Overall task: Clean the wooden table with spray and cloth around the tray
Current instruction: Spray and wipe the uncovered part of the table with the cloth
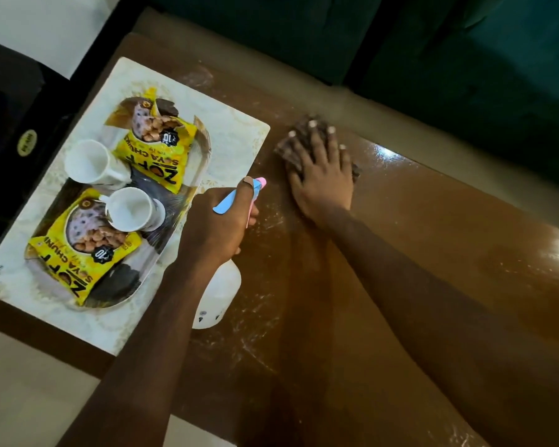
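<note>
Wooden table [417, 259], brown and glossy, is seen streaked with whitish smears nearest the viewer. Over these smears a white spray bottle [219, 295] is held by the left hand [218, 225], whose fingers are curled round its neck below the blue trigger and pink nozzle; what the bottle contains cannot be told through its opaque body. Just beyond, a dark brown cloth [288, 146] is pressed flat on the wood by the right hand [323, 179], its fingers straight and spread over the cloth.

To the left of both hands, a pale patterned mat [239, 130] is laid on the table, and on it a tray [204, 156] is set. Within the tray, two yellow snack packets are laid: the nearer packet [88, 256] and the farther packet [157, 146]. Between them two white mugs are placed, one mug [131, 209] close to the left hand and another mug [86, 161] just behind it; only white is shown inside them. Beyond the table's far edge, a dark green sofa [465, 50] is seen.
</note>
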